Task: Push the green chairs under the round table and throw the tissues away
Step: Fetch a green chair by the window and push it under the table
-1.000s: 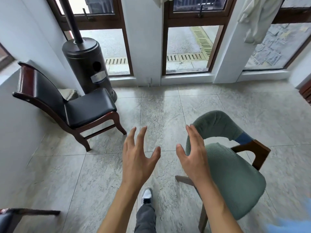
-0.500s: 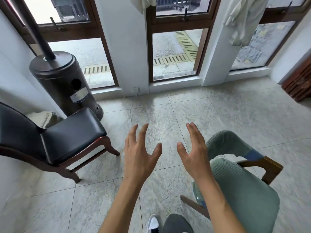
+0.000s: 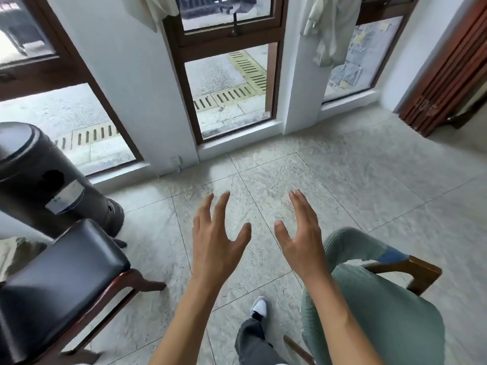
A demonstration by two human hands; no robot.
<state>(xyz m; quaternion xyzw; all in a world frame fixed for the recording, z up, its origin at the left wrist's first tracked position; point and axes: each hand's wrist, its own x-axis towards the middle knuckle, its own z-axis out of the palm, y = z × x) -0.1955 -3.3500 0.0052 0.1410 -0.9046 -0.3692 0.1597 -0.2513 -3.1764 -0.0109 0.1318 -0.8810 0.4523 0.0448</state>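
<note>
**Both hands free, green chair not yet pushed**

Although 2 hands are raised in front of the body, neither holds anything: the left hand (image 3: 216,243) has its fingers spread and lightly bent over bare floor (image 3: 369,185), and the right hand (image 3: 300,241) is likewise apart and loose, so each grip is empty.

1 green chair (image 3: 382,306) stands just beside and below the right hand, to its right, with its padded backrest curving away behind the wrist; the forearm crosses in front of the seat, and I cannot tell whether it touches. A black-seated chair (image 3: 60,283) sits to the left of the left hand, with a dark cylindrical heater (image 3: 44,180) beyond it by the windows (image 3: 226,88).

No round bench, tissues or bin appears in view. Judging from this, the task looks barely begun: the visible green chair is out in the open, so pushing chairs in and discarding the tissues both seem left to do.
</note>
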